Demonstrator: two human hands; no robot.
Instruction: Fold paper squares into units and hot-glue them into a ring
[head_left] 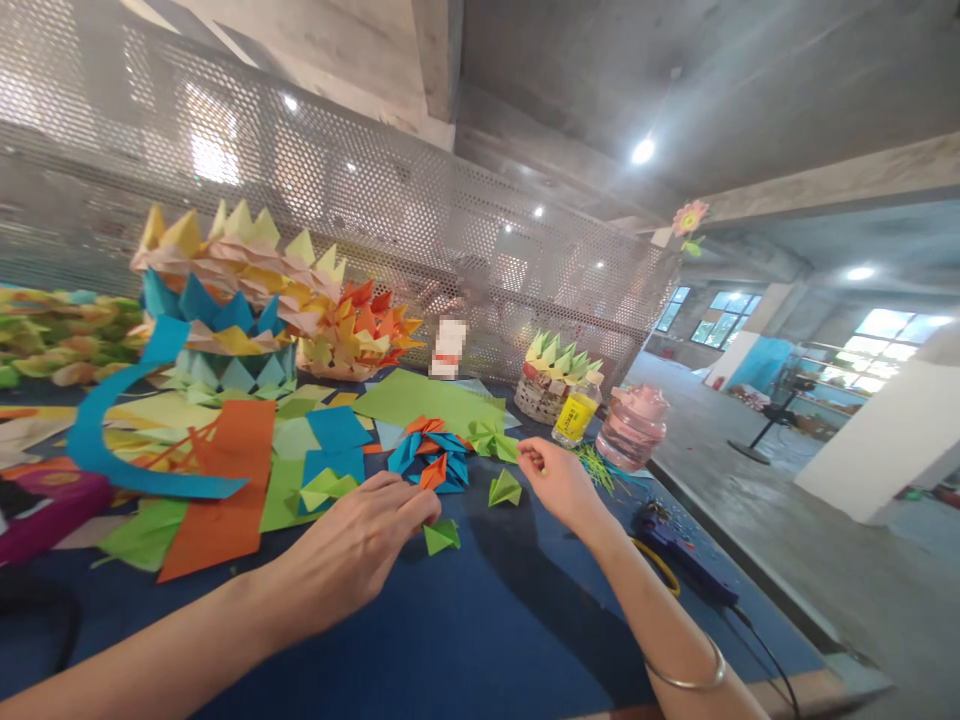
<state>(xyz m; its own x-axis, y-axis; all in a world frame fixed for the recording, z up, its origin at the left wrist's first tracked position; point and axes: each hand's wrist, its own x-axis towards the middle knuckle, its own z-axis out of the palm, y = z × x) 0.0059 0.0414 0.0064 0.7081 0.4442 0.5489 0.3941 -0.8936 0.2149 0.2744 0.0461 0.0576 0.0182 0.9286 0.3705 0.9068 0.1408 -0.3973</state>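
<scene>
My left hand (382, 530) is low over the blue tabletop, its fingers bent and pressed together. Its fingertips are beside a small folded green paper piece (442, 537); whether they grip anything is hidden. Just beyond them lies a ring of interlocked blue and orange folded paper (429, 452). My right hand (559, 480) has its fingers curled in, with the tips at the edge of a light green folded paper cluster (491, 440) beside the ring. Between the hands, another green folded piece (505, 488) rests on the table.
Loose coloured paper sheets (225, 470) and a curved blue strip (112, 410) spread left, near a magenta tool (60, 510). Folded-paper baskets (232, 340) stand behind. A yellow-labelled bottle (576, 412), a pink jug (634, 428) and a dark blue corded tool (686, 560) are right.
</scene>
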